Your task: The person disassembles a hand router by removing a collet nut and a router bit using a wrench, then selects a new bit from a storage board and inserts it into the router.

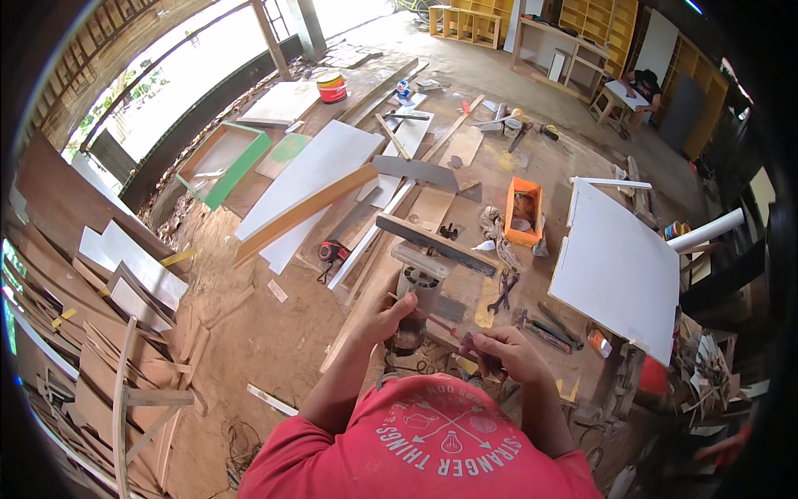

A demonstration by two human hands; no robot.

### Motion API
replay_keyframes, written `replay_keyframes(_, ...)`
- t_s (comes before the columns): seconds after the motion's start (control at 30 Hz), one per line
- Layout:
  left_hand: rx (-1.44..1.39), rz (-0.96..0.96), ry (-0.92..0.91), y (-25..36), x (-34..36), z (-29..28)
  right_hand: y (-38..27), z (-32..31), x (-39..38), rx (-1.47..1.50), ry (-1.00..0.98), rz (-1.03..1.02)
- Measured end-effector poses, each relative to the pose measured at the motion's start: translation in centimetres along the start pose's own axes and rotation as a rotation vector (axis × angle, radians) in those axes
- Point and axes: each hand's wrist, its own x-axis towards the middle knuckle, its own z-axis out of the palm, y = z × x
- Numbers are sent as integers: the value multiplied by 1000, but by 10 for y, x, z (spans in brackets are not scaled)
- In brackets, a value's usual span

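Observation:
In front of my chest, my left hand (pixel 385 319) is closed round a dusty grey power tool (pixel 421 281) with a round vented body and a flat plate at its top, which looks like a trim router. My right hand (pixel 509 351) grips the reddish handle of a screwdriver (pixel 458 334). Its thin shaft points left to the tool's body; whether the tip touches a screw is hidden by my left fingers. Just beyond the tool lies a dark-faced wooden strip (pixel 436 243) on the cluttered workbench (pixel 490 158). Pliers (pixel 504 291) lie right of it.
An orange box (pixel 524 212), a twisted cord (pixel 494 226) and a red tape measure (pixel 333 251) lie on the bench. White panels (pixel 619 266) cover its right side. A green-edged drawer (pixel 223 162) stands left. Plywood sheets (pixel 141 266) lean at far left. Another person (pixel 645 87) works far right.

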Motion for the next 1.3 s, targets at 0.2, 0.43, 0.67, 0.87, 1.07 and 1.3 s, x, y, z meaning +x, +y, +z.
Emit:
replay_keyframes(0.2, 66, 61, -16, 9, -8, 18, 6, -19, -6, 188, -228, 165)
replay_keyframes(0.43, 345, 72, 10, 17, -14, 32, 15, -7, -21, -485, 146, -326)
replay_keyframes(0.67, 202, -100, 116, 3, -23, 34, -18, 6, -27, -816, 396, -462)
replay_keyframes(0.87, 45, -98, 136, -8, -26, 31, -4, -12, -16, -812, 241, -505)
replay_keyframes(1.07, 53, -85, 175, -6, -25, 30, 1, 8, -10, -851, 341, -453)
replay_keyframes(1.3, 92, -232, 187, -9, -25, 34, 14, -5, -2, -877, 307, -555)
